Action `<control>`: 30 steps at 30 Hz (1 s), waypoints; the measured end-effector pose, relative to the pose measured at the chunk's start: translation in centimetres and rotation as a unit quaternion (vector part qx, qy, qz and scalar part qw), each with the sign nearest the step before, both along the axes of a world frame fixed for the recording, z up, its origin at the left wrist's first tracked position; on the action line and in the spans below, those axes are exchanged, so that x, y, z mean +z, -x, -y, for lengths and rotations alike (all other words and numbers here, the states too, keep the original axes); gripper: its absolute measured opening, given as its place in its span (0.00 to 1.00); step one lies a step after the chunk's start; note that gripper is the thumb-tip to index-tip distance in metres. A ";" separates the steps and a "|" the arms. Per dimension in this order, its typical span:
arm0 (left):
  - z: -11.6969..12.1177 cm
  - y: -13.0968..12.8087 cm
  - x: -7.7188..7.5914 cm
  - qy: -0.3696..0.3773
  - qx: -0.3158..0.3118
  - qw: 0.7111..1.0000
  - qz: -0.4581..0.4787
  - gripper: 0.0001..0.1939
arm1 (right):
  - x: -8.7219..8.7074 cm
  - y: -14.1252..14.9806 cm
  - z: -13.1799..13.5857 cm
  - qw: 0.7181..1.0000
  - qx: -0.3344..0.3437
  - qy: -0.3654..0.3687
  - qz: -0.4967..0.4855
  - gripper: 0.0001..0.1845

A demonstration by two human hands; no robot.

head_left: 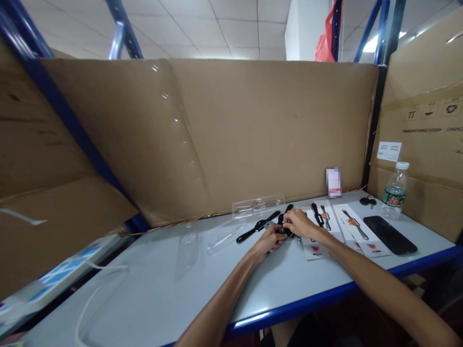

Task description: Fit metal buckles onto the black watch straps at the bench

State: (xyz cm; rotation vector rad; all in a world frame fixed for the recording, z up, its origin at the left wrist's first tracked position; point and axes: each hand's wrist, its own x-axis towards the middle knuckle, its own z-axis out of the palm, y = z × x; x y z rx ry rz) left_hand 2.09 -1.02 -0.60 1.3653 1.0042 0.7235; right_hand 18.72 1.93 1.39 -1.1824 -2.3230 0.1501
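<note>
Both my hands are close together over the back middle of the table, at a black two-handled tool that looks like a spokeshave [287, 232]. My left hand [270, 239] is closed around its near side, with a small grey metal plate [268, 224] by the fingers. From above, my right hand [298, 223] pinches at its middle; the fingers cover most of it. Just left lies another black spokeshave [255, 228]. A third spokeshave [317, 215] rests on the printed cards beyond my right wrist.
Clear plastic blister shells [231, 234] lie left of my hands. Right are printed cards [356, 229], a black phone [389, 234], keys [368, 201] and a water bottle [395, 193]. A cardboard wall [267, 130] closes the back. A power strip [61, 277] runs along the left.
</note>
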 end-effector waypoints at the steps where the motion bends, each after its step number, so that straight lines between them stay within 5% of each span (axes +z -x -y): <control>1: 0.0 0.1 0.0 0.004 -0.002 1.000 0.005 0.14 | 0.0 0.1 0.1 1.000 0.007 -0.005 -0.001 0.04; 6: 0.0 0.3 0.2 0.015 -0.024 0.999 0.019 0.14 | 0.1 0.4 0.3 0.999 0.040 -0.027 -0.012 0.05; 14: 0.1 0.1 0.3 0.011 -0.011 1.000 0.002 0.16 | -0.3 0.5 -0.1 0.999 -0.009 -0.014 -0.040 0.05; 19: 0.1 0.1 0.3 0.005 -0.020 1.000 -0.005 0.15 | 0.1 0.3 0.0 1.000 -0.006 0.022 -0.017 0.04; 26: 0.2 0.1 0.3 0.005 -0.015 1.000 0.004 0.17 | 0.0 0.3 0.1 0.998 0.025 -0.050 0.036 0.05; 30: 0.2 0.0 0.2 0.000 -0.016 1.000 -0.010 0.16 | 0.1 0.0 0.0 0.999 0.018 -0.012 0.039 0.04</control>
